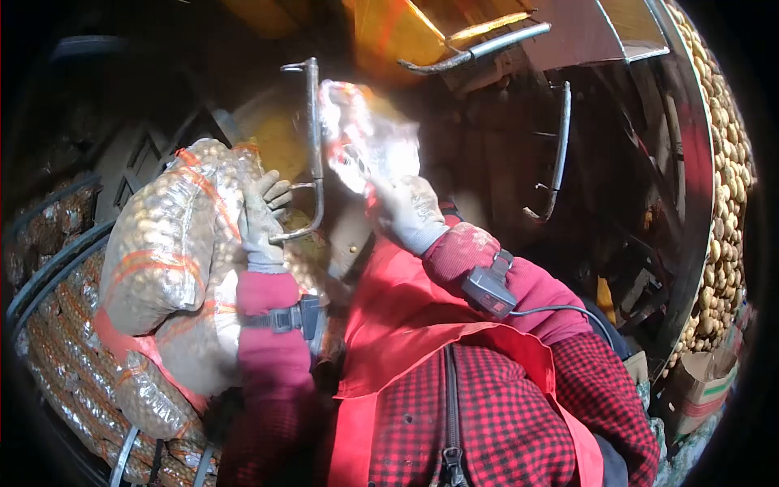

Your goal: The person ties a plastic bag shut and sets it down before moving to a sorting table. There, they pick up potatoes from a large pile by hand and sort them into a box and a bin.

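Observation:
My left hand (261,217), in a grey glove, presses against a full clear bag of potatoes (174,243) with orange stripes; the fingers are spread on the bag beside a bent metal hook (312,146). My right hand (406,209), also gloved, grips the edge of an empty clear plastic bag (365,134) that hangs glaring in the light near the hook. A black device (487,290) with a cable is strapped on my right forearm, and another strap (286,318) circles my left forearm.
Several filled potato bags (65,357) lie stacked at the left behind metal rails (49,268). A band of loose potatoes (726,187) runs down the right edge. A second metal hook (556,154) hangs at the right. A cardboard box (702,381) sits lower right.

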A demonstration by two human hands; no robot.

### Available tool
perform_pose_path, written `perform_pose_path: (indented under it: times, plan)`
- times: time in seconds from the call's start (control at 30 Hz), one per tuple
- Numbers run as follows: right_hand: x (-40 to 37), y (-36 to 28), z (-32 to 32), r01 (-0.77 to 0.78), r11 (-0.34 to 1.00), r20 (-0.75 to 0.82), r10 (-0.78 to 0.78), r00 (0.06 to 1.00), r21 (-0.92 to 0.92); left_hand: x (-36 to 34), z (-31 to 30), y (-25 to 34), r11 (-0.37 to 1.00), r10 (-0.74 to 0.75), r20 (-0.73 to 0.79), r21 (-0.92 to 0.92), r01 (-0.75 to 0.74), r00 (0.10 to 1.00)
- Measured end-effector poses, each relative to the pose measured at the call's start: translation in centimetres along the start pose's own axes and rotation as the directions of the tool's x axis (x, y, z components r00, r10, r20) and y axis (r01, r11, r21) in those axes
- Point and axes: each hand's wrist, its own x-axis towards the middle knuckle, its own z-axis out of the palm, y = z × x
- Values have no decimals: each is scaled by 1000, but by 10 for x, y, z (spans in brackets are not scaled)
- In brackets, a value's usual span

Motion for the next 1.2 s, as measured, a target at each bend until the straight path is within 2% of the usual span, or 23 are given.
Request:
perform_pose_path:
  times: [0.03,0.1,0.13,0.23,0.27,0.37,0.4,0.5,0.53,0.63,0.67,0.73,0.83,0.9,1.0,1.03,1.1,1.2]
  plan:
    - [-2,-4,1,25,1000,35,-25,999,1,-15,14,14,985,108,12,133,-108,994]
    - [-5,-5,14,72,997,111,-73,991,7,-46,55,41,871,304,68,385,-306,950]
    - [-7,-10,17,34,999,117,-32,993,-21,-51,54,46,833,322,96,445,-330,942]
    - [-14,-15,14,-99,991,138,86,987,89,-59,57,60,536,557,155,683,-496,816]
    - [-14,-12,15,-124,981,131,104,986,152,-55,49,55,651,488,99,621,-437,867]
    - [-12,-4,14,-192,977,114,182,977,92,-50,30,51,377,248,90,908,-181,965]
    - [-13,2,15,-160,970,68,149,986,182,-49,29,52,189,255,127,966,-178,959]
    - [-14,8,6,-246,956,84,235,968,163,-50,44,62,168,500,138,953,-252,855]
    - [-13,9,2,-269,927,98,252,963,261,-53,59,68,349,525,101,880,-322,845]
    - [-9,14,0,-282,935,-16,292,956,217,-34,110,90,393,635,215,736,-550,742]
    - [-8,19,4,-272,933,-52,292,955,235,-22,123,97,498,580,207,676,-544,788]
    - [1,9,-14,-272,927,-29,289,957,260,-4,143,104,693,445,211,533,-485,870]
    - [9,5,-31,-211,952,-54,228,972,223,2,151,104,574,519,272,592,-566,811]
    - [16,4,-34,-147,963,-88,171,981,224,-9,152,104,584,501,231,622,-522,834]
    - [21,4,-28,-139,965,-55,155,986,223,-20,137,85,574,457,179,689,-443,871]
    - [22,3,-24,-129,966,-44,142,989,223,-28,133,81,644,347,131,687,-337,929]
    - [21,-2,-17,-124,963,-8,130,991,240,-37,123,73,740,215,98,633,-228,972]
    - [25,-7,0,-100,981,12,100,995,164,-35,109,58,793,166,95,579,-190,982]
